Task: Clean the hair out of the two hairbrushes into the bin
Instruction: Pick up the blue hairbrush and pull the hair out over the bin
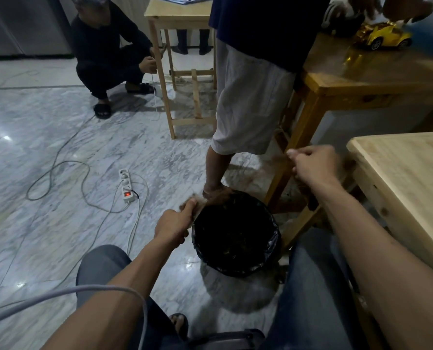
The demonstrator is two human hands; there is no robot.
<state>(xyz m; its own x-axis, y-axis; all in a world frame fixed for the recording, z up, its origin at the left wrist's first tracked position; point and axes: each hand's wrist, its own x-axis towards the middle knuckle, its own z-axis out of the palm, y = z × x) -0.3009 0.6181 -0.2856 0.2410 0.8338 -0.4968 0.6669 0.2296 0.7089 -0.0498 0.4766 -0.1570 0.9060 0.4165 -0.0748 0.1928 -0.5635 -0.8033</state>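
Both hands [173, 224] [314, 164] pinch hair [235, 183] stretched above bin [235, 233].

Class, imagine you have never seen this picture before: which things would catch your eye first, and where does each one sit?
First, the black-lined bin on the marble floor between the seated person's knees. The left hand at its rim grips a brownish clump of hair, while the right hand pinches strands higher up, by the pale wooden table. Next, the red-lit power strip on the floor to the left, and the yellow toy car on the far table at upper right.
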